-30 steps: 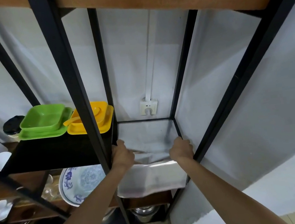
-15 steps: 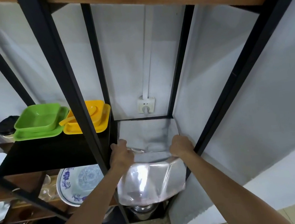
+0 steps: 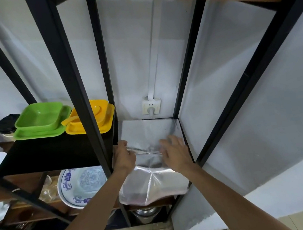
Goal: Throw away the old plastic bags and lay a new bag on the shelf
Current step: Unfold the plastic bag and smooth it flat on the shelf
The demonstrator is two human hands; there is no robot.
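Bag of clear plastic lies on the shelf at lower centre, its front drooping over the edge. Left hand pinches it; right hand rests flat, fingers spread. Probably the new one, not yet smoothed.

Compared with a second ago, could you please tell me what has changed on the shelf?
The right hand has opened and let go; its fingers now lie spread flat on the plastic bag. The bag's front flap hangs further over the shelf edge, showing clear and glossy. The left hand still grips its left edge. The green dishes and yellow dishes have not moved.
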